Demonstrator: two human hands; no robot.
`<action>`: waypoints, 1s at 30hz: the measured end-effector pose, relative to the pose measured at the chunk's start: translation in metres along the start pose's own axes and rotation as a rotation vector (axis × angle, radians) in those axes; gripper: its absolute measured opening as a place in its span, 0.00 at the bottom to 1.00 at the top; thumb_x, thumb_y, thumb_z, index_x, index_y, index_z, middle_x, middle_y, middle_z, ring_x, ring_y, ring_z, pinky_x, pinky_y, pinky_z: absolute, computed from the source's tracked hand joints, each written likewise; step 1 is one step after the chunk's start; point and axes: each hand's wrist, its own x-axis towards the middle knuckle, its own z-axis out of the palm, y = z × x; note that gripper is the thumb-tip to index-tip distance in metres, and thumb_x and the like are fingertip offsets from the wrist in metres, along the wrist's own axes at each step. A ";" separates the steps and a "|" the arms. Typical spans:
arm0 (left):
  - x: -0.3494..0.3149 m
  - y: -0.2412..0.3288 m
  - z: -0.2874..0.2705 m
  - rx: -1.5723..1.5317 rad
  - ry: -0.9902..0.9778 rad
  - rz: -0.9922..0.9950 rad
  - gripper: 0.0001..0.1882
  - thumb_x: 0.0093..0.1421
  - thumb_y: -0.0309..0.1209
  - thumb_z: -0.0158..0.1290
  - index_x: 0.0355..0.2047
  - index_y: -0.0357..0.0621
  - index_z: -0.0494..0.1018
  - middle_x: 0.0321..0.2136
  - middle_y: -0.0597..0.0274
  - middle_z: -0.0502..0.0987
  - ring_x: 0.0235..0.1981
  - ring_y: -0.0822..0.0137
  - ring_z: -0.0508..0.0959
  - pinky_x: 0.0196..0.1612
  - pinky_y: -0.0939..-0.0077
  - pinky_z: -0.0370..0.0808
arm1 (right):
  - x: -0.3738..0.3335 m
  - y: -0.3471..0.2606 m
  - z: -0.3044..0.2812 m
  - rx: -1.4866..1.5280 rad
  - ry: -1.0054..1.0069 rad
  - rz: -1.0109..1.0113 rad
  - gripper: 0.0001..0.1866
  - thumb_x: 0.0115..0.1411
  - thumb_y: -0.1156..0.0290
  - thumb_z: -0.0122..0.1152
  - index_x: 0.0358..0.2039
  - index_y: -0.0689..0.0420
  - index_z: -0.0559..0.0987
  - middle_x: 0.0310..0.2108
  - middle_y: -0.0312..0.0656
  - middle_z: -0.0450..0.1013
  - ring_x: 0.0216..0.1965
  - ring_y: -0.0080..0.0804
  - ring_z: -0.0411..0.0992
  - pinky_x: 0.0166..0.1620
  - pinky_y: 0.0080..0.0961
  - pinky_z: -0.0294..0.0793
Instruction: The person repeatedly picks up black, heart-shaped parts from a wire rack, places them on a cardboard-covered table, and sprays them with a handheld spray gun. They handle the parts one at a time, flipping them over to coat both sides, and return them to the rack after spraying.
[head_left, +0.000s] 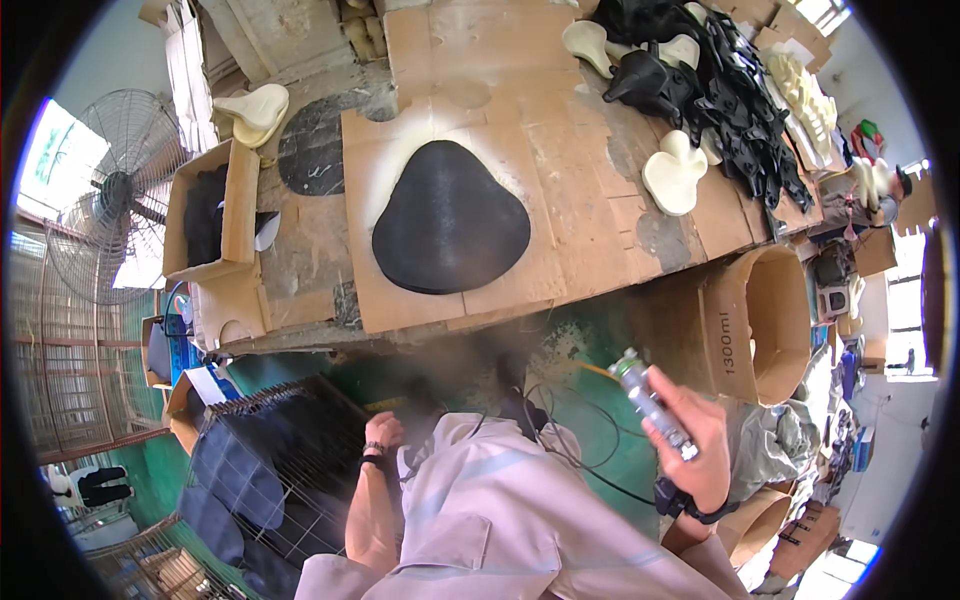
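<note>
My right hand [695,440] grips a grey spray gun [650,398] with its nozzle up, held below the table's front edge. A black rounded saddle cover [450,218] lies flat on cardboard sheets [570,190] on the table, a pale spray halo around it. My left hand [383,432] hangs low, fingers curled, next to a wire rack [290,470] holding dark pieces; whether it holds anything I cannot tell.
Cream foam saddle pads [675,172] and a heap of black saddle shells [735,90] lie at the table's far right. A cardboard box [210,210] with black pieces stands at left, a floor fan [105,190] beyond. A brown paper drum [765,325] lies below the right edge.
</note>
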 end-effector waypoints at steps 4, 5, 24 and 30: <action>0.020 0.072 0.030 0.132 -0.012 0.289 0.18 0.61 0.27 0.55 0.51 0.37 0.72 0.31 0.57 0.79 0.27 0.69 0.79 0.24 0.76 0.76 | -0.005 -0.009 0.010 0.158 -0.066 -0.004 0.37 0.40 0.86 0.55 0.58 0.61 0.74 0.34 0.52 0.77 0.31 0.47 0.77 0.37 0.27 0.75; 0.029 0.089 0.039 0.098 -0.015 0.379 0.17 0.61 0.27 0.55 0.51 0.38 0.72 0.30 0.59 0.79 0.26 0.70 0.78 0.24 0.77 0.76 | -0.005 -0.009 0.012 0.172 -0.031 -0.008 0.38 0.39 0.85 0.55 0.58 0.61 0.74 0.34 0.51 0.77 0.30 0.47 0.77 0.37 0.27 0.75; 0.043 0.292 0.219 0.611 0.769 0.808 0.16 0.47 0.30 0.64 0.39 0.52 0.78 0.40 0.54 0.74 0.39 0.51 0.77 0.45 0.59 0.75 | -0.019 0.049 -0.029 0.159 0.072 0.161 0.29 0.49 0.80 0.66 0.55 0.64 0.76 0.32 0.50 0.77 0.29 0.38 0.75 0.35 0.26 0.72; 0.110 0.323 0.197 -1.003 -0.154 0.038 0.04 0.56 0.20 0.54 0.33 0.39 0.74 0.33 0.54 0.78 0.31 0.56 0.77 0.42 0.54 0.80 | -0.009 0.079 -0.021 0.263 0.017 0.073 0.30 0.50 0.82 0.66 0.56 0.62 0.75 0.34 0.50 0.78 0.29 0.40 0.75 0.35 0.26 0.73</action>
